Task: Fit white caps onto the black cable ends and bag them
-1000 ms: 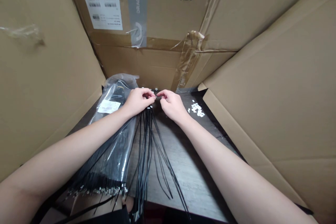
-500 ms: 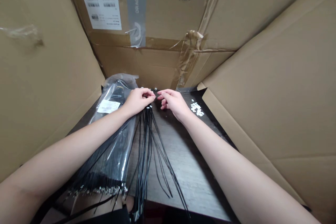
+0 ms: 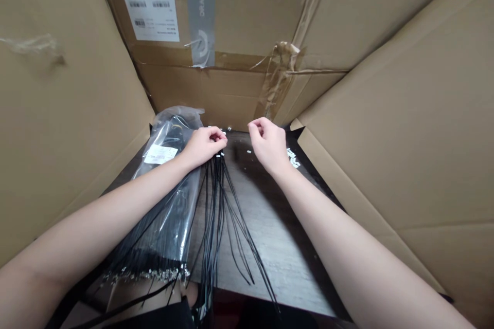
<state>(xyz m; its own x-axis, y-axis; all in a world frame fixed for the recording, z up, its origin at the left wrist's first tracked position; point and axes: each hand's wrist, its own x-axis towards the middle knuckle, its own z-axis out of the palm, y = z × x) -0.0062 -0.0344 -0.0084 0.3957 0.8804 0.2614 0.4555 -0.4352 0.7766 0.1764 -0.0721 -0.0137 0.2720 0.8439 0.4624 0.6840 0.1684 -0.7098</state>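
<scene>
My left hand (image 3: 203,145) is closed around the upper ends of a bundle of thin black wires (image 3: 218,216) that fan out toward me across a dark wooden table (image 3: 270,247). My right hand (image 3: 268,143) hovers a short way to the right of the bundle, fingers curled in a pinch on something too small to make out. A small heap of white connector pieces (image 3: 293,158) lies just right of that hand. One loose white piece (image 3: 249,152) rests on the table between the hands.
A clear plastic bag of more black wires (image 3: 165,205) with a white label lies under my left forearm. Cardboard box walls (image 3: 405,113) close in on the left, back and right. The back box carries a white label (image 3: 152,9) and grey tape.
My right hand has drawn away from the left hand, moving right and slightly up toward the white pieces. The left hand keeps its grip on the wire bundle.
</scene>
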